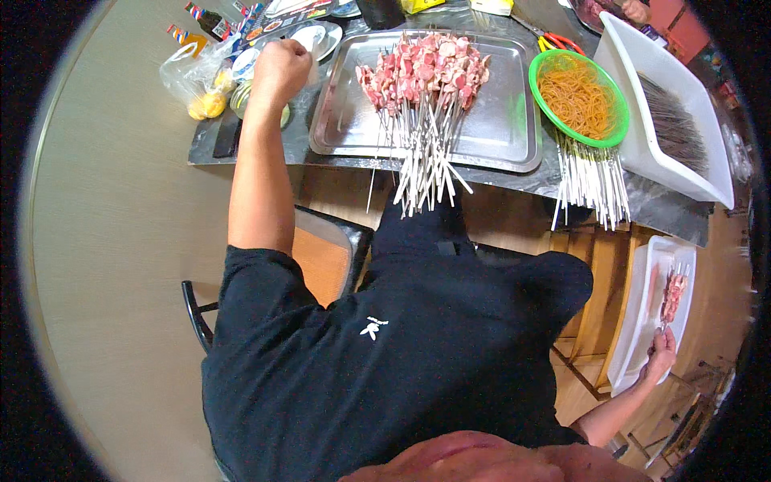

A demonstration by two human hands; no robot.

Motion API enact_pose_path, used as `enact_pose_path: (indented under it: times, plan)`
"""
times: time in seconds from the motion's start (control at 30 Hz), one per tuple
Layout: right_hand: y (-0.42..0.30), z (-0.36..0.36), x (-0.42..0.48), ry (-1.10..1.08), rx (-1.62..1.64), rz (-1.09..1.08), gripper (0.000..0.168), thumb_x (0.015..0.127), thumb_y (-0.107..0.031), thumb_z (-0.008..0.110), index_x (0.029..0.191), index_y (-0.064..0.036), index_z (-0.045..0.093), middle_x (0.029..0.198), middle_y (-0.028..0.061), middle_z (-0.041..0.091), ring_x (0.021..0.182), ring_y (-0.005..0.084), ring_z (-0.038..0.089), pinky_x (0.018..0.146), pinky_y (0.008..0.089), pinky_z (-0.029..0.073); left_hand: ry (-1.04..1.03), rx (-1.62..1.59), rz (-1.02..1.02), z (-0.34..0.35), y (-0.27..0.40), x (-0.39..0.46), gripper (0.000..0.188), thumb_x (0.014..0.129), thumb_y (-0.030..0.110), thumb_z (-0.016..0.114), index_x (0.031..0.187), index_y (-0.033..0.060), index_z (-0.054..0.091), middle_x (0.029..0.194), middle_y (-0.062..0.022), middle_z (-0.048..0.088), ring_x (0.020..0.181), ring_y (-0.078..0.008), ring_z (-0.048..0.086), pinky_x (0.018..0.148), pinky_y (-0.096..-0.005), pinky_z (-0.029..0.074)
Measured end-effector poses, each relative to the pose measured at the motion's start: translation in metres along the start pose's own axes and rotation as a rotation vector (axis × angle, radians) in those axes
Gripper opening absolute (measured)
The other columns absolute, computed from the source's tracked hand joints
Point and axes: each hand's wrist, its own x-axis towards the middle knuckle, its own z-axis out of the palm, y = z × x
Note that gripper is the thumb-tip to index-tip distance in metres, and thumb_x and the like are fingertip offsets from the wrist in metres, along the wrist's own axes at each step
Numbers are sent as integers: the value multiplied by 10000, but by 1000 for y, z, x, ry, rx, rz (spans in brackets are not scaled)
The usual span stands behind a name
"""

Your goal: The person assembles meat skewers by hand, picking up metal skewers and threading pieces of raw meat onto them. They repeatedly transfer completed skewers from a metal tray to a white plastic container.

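Observation:
My right hand [661, 349] grips the handle ends of several meat skewers [673, 295], low at my right side. They are over or inside a long white plastic bin [620, 355]; the exact height is unclear. My left hand [282, 69] is raised above the left of the table, fingers curled, beside a stack of white dishes [328, 42]. Whether anything is between those fingers is hidden. In front of me a metal tray [500, 129] bears a heap of raw meat skewers [424, 72], their pale handles [424, 175] fanned over the near edge.
A green mesh basket [623, 123] of orange noodle-like strands sits on more skewers [593, 181]. To its right stands a white bin [668, 162] of bare metal skewers. Scissors [551, 39], bottles [208, 21] and a plastic bag of yellow fruit [208, 90] are around. A chair [325, 253] is at my left.

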Motion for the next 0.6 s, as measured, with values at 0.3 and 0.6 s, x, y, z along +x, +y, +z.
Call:
enact_pose_path:
  times: [0.3,0.6]
  plan:
    - [-49,13,-27,25,106,-87,458,926,-202,731,1315,32,668,926,-37,655,770,64,542,695,219,426,-218,-1140,284,-63,126,-71,127,972,121,726,1040,15,714,900,-8,684,744,-107,626,713,-240,510]
    - [-111,11,-109,206,364,-218,397,943,-35,712,1310,91,628,1084,105,743,740,75,567,630,210,421,-946,-1135,723,17,365,-198,62,953,4,709,994,8,663,832,-27,697,691,-73,641,590,-223,537]
